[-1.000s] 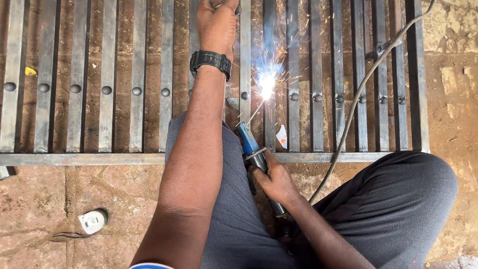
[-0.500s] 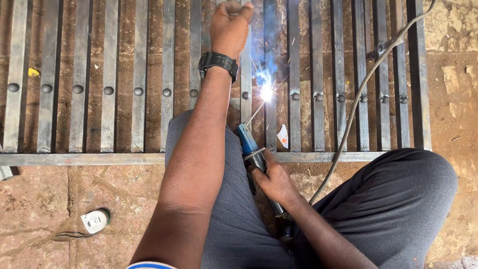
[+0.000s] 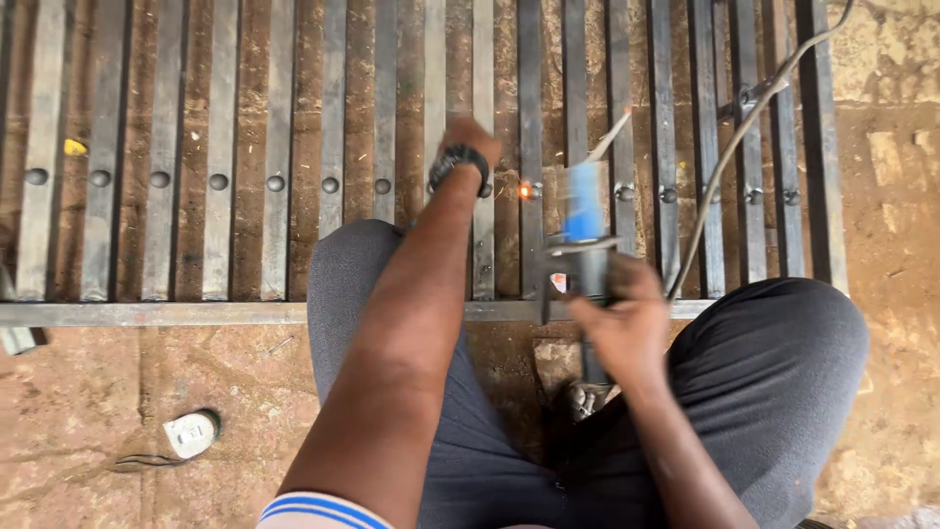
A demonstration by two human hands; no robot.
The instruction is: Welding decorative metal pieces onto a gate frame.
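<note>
Right, closest to the camera a white cuff with blue stripes (image 3: 318, 509) is showing on the left arm, and the person is sitting low with dark trousers (image 3: 764, 372) spread over a dusty reddish floor (image 3: 98, 392). A small white object (image 3: 191, 434) is lying on that floor off to the left.

Moving out, the right hand (image 3: 627, 328) is gripping the electrode holder (image 3: 585, 211), fingers wrapped tight round its dark handle, the blue head blurring above the knuckles. Just beyond the knees the flat cross rail (image 3: 147, 313) is running left to right, closing off the metal grille (image 3: 220, 147).

Further on, the left hand (image 3: 470, 137), with a black watch (image 3: 457, 162) at the wrist, is resting on 1 of the upright bars; it is smearing too much, so I cannot tell whether its fingers are curled or flat. Just to its right an orange glowing spot (image 3: 526, 191) is sitting on a bar, level with the row of round studs.

The welding rod (image 3: 612, 132) is angling up and to the right, its tip hanging clear of that glow, so this is looking like a break between tacks. Any return to the joint is calling for a steady tip set right on the hot spot, with the left hand bracing the bar.

At the far right a grey cable (image 3: 725, 167) is trailing across the bars.
</note>
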